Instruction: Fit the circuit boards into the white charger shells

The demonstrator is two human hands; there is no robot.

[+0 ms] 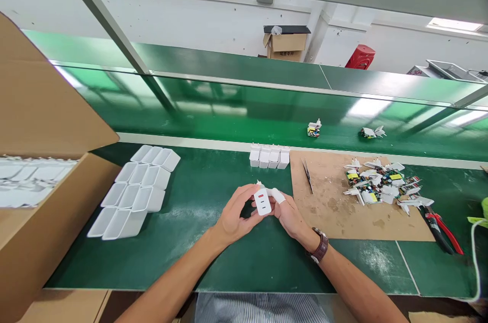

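Note:
Between my two hands, over the green bench, is a white charger (263,203) whose port face is turned up, showing one red port and two dark slots. My left hand (236,213) grips its left side with thumb and fingers. From the right, my right hand (287,213) holds it too, with a white covering on one finger. A small white prong part sticks out above the charger's top edge. Just beyond my hands, a row of white charger housings (269,156) stands on the bench.
Open white housings (139,191) stand in rows at left beside a cardboard box (64,211). At right, a cardboard sheet (324,216) bears tweezers (307,176) and a pile of circuit boards (377,183); red-handled cutters (442,231) overlap its edge. Two more assemblies (314,128) lie behind.

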